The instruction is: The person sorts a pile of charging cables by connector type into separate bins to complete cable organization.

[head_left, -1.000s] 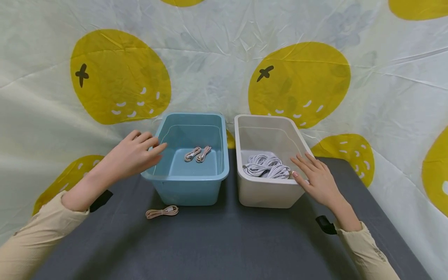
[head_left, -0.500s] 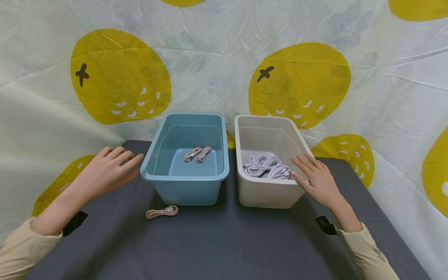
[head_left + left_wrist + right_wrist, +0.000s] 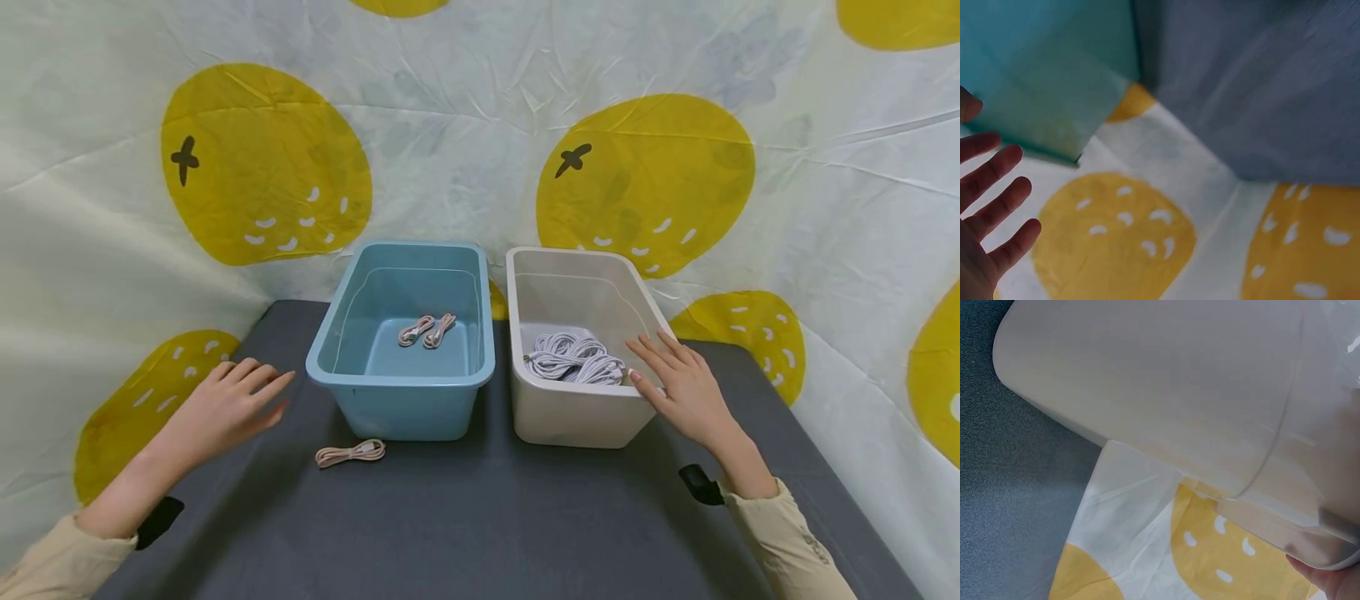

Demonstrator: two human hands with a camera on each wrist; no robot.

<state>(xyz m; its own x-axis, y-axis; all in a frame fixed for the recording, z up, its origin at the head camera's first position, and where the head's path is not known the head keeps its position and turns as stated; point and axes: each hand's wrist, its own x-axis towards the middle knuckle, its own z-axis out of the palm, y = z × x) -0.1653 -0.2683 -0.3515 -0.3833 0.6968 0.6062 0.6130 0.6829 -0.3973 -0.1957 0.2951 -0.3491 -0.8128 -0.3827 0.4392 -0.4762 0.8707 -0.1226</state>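
Observation:
My left hand hovers to the left of the blue bin, its fingers loosely bent and holding nothing; the left wrist view shows the spread fingers apart from the bin. Two small bundled pinkish cables lie inside that bin. In front of it, on the table, lies another bundled pinkish cable with a light plug. My right hand rests with extended fingers on the front right rim of the beige bin. Several coiled white cables are piled inside it.
Both bins stand side by side on a dark grey table. Behind them hangs a pale curtain printed with large yellow fruit, close to the bins' far ends.
My left hand has moved left and down, away from over the blue bin's left rim to beside it. The right hand stays at the beige bin's rim, and the cables have not moved.

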